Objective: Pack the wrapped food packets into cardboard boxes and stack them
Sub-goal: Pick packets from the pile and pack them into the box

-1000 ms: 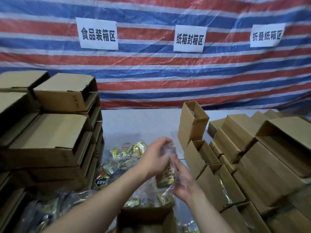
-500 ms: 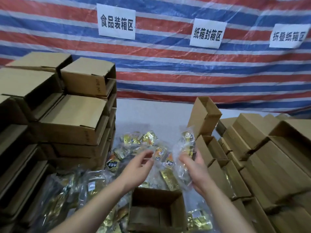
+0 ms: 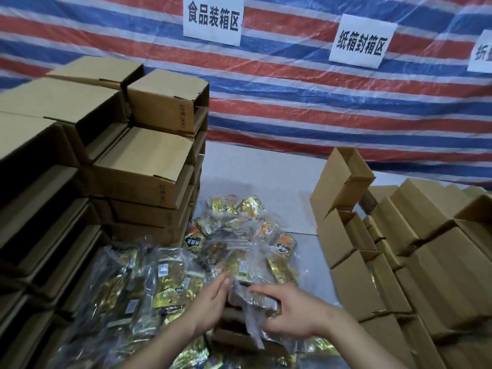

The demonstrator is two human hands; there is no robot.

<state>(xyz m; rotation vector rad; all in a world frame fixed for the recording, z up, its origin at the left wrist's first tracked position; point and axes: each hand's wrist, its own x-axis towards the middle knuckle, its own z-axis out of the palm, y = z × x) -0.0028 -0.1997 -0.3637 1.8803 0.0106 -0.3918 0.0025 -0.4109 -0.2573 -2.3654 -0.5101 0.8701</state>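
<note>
Packet [image 3: 249,296] in clear wrap sits between both hands, long axis roughly left-right, lying right over the open cardboard box [image 3: 239,334] at the near table edge. Right hand [image 3: 290,312] is curled over its top with fingers closed on the plastic; left hand [image 3: 213,299] presses flat-fingered against its left end, not really clamped. Loose gold packets [image 3: 165,283] are heaped all around, crowding the box. Stacked boxes [image 3: 143,166] on the left, open boxes [image 3: 346,235] rowed up on the right, striped tarp [image 3: 306,102] behind.
</note>
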